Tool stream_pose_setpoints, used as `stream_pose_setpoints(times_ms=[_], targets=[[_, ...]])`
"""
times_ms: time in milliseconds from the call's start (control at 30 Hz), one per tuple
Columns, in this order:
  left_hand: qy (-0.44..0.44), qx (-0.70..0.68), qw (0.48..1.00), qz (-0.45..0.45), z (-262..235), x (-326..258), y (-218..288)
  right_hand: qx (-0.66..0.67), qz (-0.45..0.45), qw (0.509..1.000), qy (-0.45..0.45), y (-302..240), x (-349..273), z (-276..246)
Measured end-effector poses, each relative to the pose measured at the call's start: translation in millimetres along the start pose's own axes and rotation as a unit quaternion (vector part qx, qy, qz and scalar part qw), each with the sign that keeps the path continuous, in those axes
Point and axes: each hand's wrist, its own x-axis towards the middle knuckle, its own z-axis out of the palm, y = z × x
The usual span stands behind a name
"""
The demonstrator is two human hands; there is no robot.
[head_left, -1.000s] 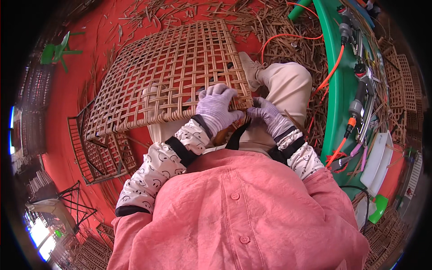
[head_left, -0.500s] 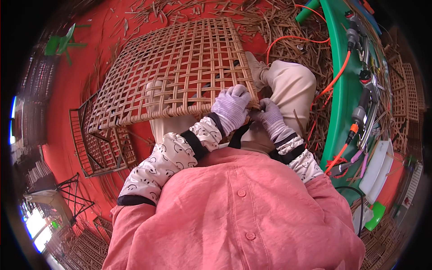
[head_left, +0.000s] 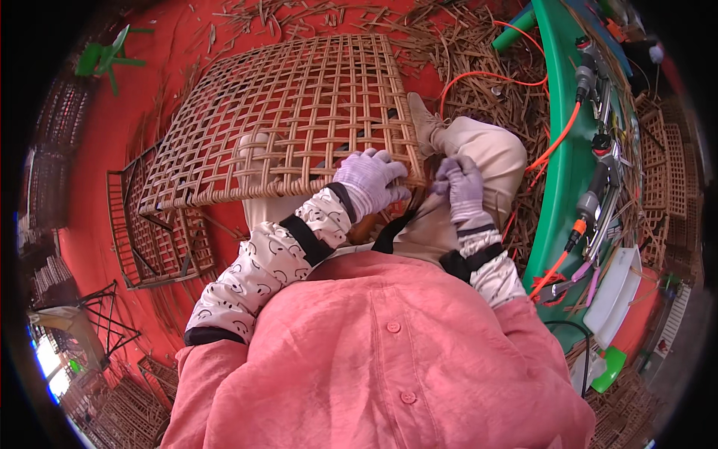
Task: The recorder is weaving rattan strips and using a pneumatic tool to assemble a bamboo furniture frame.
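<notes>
- We note a second rattan frame [head_left: 161, 239] lying on the red floor [head_left: 90, 150] at left.
- Our left hand [head_left: 370, 183], gloved, is clenched around the near edge of the woven rattan panel [head_left: 284, 120], which rests across our lap.
- Our right hand [head_left: 460, 187] pinches a thin strip at the panel's near right corner.
- A green bench [head_left: 568, 179] carries tools at right.

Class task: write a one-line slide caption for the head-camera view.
Gloved left hand and right hand work the near corner of a woven rattan panel resting on the person's lap.
</notes>
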Motion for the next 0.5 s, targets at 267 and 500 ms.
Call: stream_pose_setpoints(times_ms=[267, 500], targets=[[0.059, -0.067, 0.994, -0.057, 0.5, -9.0, 3.9, -0.270, -0.055, 0.954, -0.120, -17.9, -15.0, 21.3], [0.078, 0.068, 0.973, -0.205, -46.4, -81.5, -55.1, -0.298, -0.115, 0.939, -0.127, -12.7, -16.6, 26.8]])
